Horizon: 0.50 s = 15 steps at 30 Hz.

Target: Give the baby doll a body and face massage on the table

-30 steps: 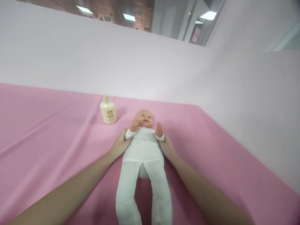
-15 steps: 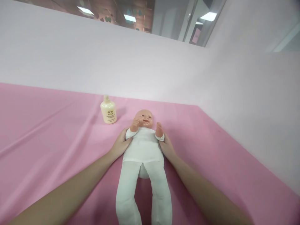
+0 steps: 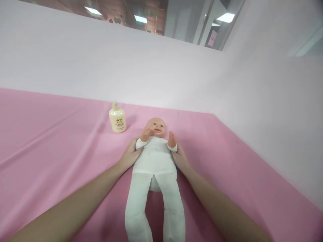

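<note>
Evidently both hands cup the baby doll [image 3: 154,158], which lies on its back in the middle of the pink-covered surface [image 3: 50,151], head away from the person and legs toward them. The left hand [image 3: 130,155] is curled against the doll's side under its raised arm, and the right hand [image 3: 179,158] is pressed to the opposite side the same way; each holds the torso, though the fingers tucked beneath cannot be seen. A steady hold here seems to call for even pressure from both sides, with the soft body supported close to the shoulders so the head does not loll. A cream lotion bottle [image 3: 117,117] stands upright near the doll's head, to the left and apart from it. Pale walls [image 3: 264,111] close in behind and on the right; open cloth spreads to the left.
</note>
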Each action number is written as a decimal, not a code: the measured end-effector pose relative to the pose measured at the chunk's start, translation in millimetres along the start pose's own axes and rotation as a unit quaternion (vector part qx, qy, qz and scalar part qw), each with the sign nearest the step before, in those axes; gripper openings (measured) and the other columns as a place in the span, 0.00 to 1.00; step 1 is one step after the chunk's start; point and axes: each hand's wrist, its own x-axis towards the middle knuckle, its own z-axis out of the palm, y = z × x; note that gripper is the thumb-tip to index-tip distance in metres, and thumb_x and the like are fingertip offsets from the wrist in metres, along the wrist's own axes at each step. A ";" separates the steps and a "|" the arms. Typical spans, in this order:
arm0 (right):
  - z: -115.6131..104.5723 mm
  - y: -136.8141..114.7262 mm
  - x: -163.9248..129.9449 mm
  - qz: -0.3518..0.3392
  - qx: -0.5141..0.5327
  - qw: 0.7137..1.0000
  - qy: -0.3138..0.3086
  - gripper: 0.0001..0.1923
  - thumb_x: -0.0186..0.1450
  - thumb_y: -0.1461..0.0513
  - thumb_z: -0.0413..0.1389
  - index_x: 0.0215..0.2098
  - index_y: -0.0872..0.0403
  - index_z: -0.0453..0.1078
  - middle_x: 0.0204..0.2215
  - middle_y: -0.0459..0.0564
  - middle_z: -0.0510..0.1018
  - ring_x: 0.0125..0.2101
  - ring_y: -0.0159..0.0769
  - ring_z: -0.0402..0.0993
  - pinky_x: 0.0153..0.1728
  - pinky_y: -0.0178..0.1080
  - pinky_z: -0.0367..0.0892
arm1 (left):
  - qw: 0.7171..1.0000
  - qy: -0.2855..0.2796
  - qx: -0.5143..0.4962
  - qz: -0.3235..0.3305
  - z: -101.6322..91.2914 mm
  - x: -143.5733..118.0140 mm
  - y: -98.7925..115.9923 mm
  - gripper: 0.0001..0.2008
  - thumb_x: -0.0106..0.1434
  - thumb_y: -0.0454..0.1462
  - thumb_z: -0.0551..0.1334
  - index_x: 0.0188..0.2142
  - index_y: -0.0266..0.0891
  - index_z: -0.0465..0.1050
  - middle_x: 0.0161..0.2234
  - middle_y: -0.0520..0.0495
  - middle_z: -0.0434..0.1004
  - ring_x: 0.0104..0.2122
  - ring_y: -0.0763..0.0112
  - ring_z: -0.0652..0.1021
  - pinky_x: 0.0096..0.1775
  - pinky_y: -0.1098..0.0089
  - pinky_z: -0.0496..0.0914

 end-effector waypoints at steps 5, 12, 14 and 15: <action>0.1 -4.1 -1.6 0.014 -0.004 1.000 0.005 0.22 0.61 0.61 0.52 0.53 0.52 0.67 0.52 0.51 0.76 0.53 0.42 0.70 0.56 0.47 0.63 | 1.000 0.000 0.003 0.001 0.2 -0.3 0.4 0.23 0.61 0.38 0.57 0.56 0.43 0.62 0.54 0.46 0.71 0.54 0.61 0.71 0.56 0.59 0.64; -0.1 -1.1 -1.1 0.025 -0.015 1.000 0.006 0.22 0.61 0.61 0.52 0.54 0.51 0.67 0.52 0.50 0.75 0.53 0.42 0.70 0.57 0.47 0.63 | 1.000 0.002 -0.002 -0.003 0.7 -0.1 2.1 0.23 0.61 0.38 0.58 0.57 0.42 0.62 0.54 0.45 0.71 0.54 0.60 0.71 0.56 0.59 0.64; -0.3 -1.0 -1.1 0.018 -0.013 1.000 0.003 0.22 0.62 0.61 0.52 0.55 0.50 0.66 0.51 0.51 0.76 0.54 0.42 0.69 0.57 0.47 0.63 | 1.000 0.004 -0.005 -0.007 0.8 -0.1 1.9 0.23 0.61 0.38 0.58 0.57 0.42 0.62 0.54 0.45 0.71 0.54 0.60 0.71 0.56 0.59 0.64; -0.4 -1.0 -1.1 0.010 -0.013 1.000 0.002 0.22 0.62 0.61 0.52 0.55 0.51 0.66 0.50 0.51 0.76 0.54 0.42 0.69 0.57 0.47 0.62 | 1.000 0.005 -0.005 -0.009 0.8 -0.3 1.8 0.24 0.61 0.39 0.58 0.57 0.42 0.62 0.55 0.45 0.71 0.54 0.60 0.71 0.56 0.59 0.64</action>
